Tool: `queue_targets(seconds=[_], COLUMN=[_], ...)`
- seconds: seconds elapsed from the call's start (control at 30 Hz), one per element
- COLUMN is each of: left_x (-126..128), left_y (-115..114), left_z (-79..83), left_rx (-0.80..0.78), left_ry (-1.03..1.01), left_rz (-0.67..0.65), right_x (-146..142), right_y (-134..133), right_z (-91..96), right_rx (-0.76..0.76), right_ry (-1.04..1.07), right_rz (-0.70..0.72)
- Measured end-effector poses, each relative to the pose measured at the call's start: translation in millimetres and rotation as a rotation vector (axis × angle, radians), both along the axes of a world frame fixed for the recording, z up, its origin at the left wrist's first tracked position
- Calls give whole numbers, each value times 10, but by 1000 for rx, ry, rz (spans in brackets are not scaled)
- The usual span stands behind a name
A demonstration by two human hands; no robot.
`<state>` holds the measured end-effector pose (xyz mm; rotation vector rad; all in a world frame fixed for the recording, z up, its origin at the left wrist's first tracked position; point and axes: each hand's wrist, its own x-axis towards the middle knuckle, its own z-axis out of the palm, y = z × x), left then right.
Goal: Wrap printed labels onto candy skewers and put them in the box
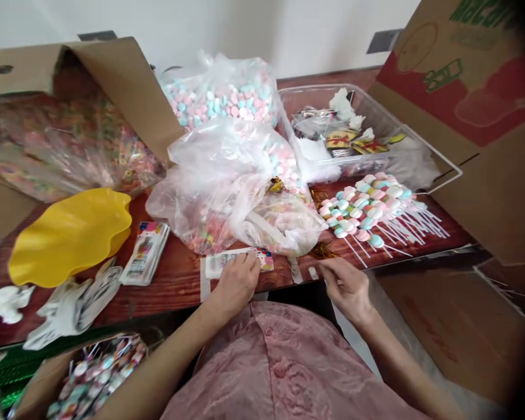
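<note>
My left hand (240, 275), its fingers curled together, presses on a flat printed plastic bag (219, 263) at the table's front edge. To its right, my right hand (347, 287) has thumb and fingers drawn in; anything between them is too small to make out. A small white piece (312, 272) lies by its fingertips, and gold twist ties (324, 251) lie just beyond. Candy skewers on white sticks (367, 207) are heaped to the right. Behind my hands, clear bags of pastel candies (245, 175) slump on the table.
A yellow scalloped tray (70, 236) and a stack of printed bags (145, 254) lie at left, near a cardboard box (153, 111) with wrapped sweets. A clear plastic bin (402, 157) holds packets. Finished-looking skewers (100, 373) fill a box below. A large carton (476, 146) stands right.
</note>
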<state>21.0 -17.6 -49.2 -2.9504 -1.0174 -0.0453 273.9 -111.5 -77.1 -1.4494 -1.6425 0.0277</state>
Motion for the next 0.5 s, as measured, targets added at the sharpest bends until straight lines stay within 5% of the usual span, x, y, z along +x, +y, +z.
queue_targets(seconds=[0.17,0.27,0.37,0.5], left_x=[-152,-151,-143,-143], left_y=[25,41,34,13], left_z=[-170,-235,-257,-245], left_rx=[145,191,186,92], left_ry=[-219,-426,-509,-547], left_rz=[55,68,89,191], right_x=[291,335,533,925], right_y=[75,242,300,177], right_z=[-61,44,168,219], right_rx=[-31,-33,-31,-262], right_ry=[-6,-150,-244,-485], right_rz=[-247,-305,-513,-753])
